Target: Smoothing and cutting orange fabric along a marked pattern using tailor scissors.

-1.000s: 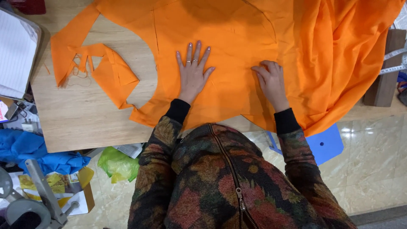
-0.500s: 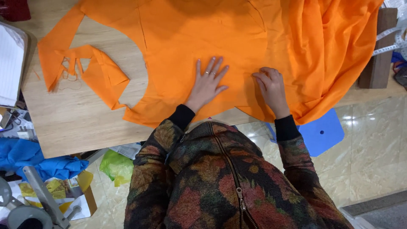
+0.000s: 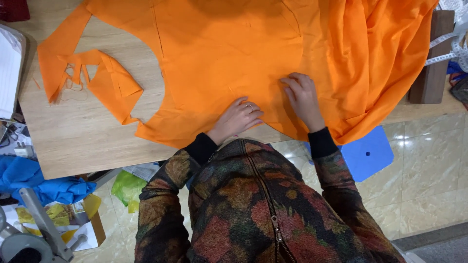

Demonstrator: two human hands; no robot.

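Note:
A large sheet of orange fabric [image 3: 234,53] lies spread over a wooden table [image 3: 87,141], with its right part bunched and hanging over the edge. My left hand [image 3: 238,118] rests on the fabric's near edge, fingers drawn together and curled on the cloth. My right hand [image 3: 302,95] is a little further right, fingers bent and pinching the fabric at a small fold. Both of my sleeves are dark and flower-patterned with black cuffs.
Orange fabric scraps [image 3: 97,80] lie on the table's left part. A wooden block [image 3: 431,63] and a white measuring tape [image 3: 451,46] sit at the far right. A blue stool [image 3: 368,153], blue cloth [image 3: 34,180], a green bag [image 3: 126,187] and a grey machine part [image 3: 34,229] are on the floor.
My left hand, earlier flat with fingers spread, slid toward me and to the right, and closed its fingers. My right hand stayed on the fabric.

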